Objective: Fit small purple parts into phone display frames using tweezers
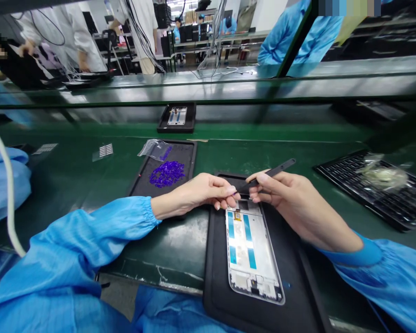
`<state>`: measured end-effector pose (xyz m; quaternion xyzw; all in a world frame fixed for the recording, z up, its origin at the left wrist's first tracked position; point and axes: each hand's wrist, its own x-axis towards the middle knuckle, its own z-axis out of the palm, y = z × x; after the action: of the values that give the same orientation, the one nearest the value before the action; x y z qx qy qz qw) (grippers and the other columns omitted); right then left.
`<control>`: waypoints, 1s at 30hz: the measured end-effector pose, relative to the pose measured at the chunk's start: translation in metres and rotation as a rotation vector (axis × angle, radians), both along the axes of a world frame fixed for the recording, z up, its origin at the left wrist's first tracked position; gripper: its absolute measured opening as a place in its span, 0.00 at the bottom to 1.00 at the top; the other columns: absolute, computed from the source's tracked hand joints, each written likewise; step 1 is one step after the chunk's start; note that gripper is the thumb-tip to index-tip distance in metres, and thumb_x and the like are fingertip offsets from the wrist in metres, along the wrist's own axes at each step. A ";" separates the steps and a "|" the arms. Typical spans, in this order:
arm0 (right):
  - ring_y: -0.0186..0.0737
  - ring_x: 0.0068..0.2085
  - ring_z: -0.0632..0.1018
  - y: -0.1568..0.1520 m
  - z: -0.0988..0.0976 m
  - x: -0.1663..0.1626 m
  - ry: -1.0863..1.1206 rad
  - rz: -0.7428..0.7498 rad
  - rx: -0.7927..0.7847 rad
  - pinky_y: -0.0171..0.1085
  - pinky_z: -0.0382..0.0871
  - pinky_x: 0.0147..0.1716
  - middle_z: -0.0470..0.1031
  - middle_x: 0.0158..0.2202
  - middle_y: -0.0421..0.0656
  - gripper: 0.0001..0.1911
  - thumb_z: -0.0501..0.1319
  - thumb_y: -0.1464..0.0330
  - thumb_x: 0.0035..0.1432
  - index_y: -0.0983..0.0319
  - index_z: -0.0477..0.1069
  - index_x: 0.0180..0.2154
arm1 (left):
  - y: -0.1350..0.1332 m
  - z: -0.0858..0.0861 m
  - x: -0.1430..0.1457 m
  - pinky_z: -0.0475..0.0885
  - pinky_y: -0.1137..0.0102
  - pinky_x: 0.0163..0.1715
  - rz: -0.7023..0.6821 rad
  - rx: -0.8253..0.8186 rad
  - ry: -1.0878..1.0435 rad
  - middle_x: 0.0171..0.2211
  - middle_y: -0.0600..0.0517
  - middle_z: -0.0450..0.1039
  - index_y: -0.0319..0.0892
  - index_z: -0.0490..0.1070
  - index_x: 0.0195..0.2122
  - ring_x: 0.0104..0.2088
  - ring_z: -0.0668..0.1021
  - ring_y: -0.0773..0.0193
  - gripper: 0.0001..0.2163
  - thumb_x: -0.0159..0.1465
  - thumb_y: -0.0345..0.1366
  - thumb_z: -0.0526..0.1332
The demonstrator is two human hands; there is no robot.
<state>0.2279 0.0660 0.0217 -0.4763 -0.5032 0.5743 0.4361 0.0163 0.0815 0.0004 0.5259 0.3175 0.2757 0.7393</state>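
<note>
My right hand [284,194] is closed on black tweezers [275,172], whose tip points left toward my left hand [208,190]. My left fingers are pinched together at the tweezers' tip, on something too small to make out. Both hands hover over the top end of a white phone frame [251,252] with blue strips, which lies in a black tray [294,282] at the bench's near edge.
A second black tray [183,155] behind my left hand holds a heap of small purple pieces [167,174] and a clear bag [156,149]. Another tray with a phone frame [177,116] sits on the belt. A black gridded tray [384,192] lies at right. People in blue and white work beyond.
</note>
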 end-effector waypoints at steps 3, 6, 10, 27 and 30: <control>0.35 0.32 0.77 0.000 -0.003 0.000 -0.022 -0.014 0.062 0.34 0.76 0.35 0.79 0.32 0.44 0.16 0.73 0.55 0.51 0.61 0.81 0.33 | -0.001 0.002 0.001 0.66 0.73 0.31 0.023 -0.036 -0.014 0.30 0.49 0.76 0.33 0.76 0.34 0.27 0.73 0.72 0.21 0.56 0.50 0.73; 0.36 0.34 0.78 0.000 -0.005 0.001 -0.032 -0.040 0.108 0.36 0.76 0.37 0.80 0.34 0.43 0.16 0.73 0.54 0.50 0.60 0.81 0.33 | -0.002 0.002 0.000 0.66 0.74 0.31 0.029 -0.054 -0.048 0.31 0.49 0.76 0.34 0.76 0.36 0.28 0.73 0.72 0.21 0.57 0.49 0.73; 0.36 0.34 0.78 0.001 -0.005 0.002 -0.024 -0.038 0.101 0.35 0.76 0.38 0.79 0.33 0.42 0.16 0.73 0.54 0.50 0.59 0.82 0.33 | -0.002 0.000 -0.001 0.66 0.74 0.31 0.037 -0.066 -0.061 0.31 0.50 0.75 0.33 0.75 0.36 0.28 0.73 0.73 0.21 0.57 0.48 0.73; 0.32 0.31 0.78 0.000 -0.001 0.005 0.007 -0.089 0.196 0.32 0.75 0.36 0.79 0.31 0.40 0.14 0.73 0.57 0.50 0.59 0.82 0.34 | -0.007 0.001 0.001 0.67 0.74 0.30 0.072 0.055 0.011 0.32 0.49 0.75 0.34 0.72 0.42 0.28 0.73 0.71 0.23 0.65 0.54 0.63; 0.32 0.31 0.78 0.005 0.003 0.012 0.021 -0.190 0.275 0.32 0.75 0.35 0.79 0.32 0.40 0.14 0.74 0.56 0.50 0.60 0.82 0.33 | -0.030 0.006 0.006 0.71 0.70 0.35 -0.025 0.497 0.202 0.33 0.49 0.75 0.36 0.71 0.41 0.32 0.76 0.66 0.19 0.71 0.50 0.57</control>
<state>0.2399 0.0706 0.0243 -0.4517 -0.5252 0.4609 0.5547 0.0223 0.0517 0.0059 0.7200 0.3059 0.2821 0.5554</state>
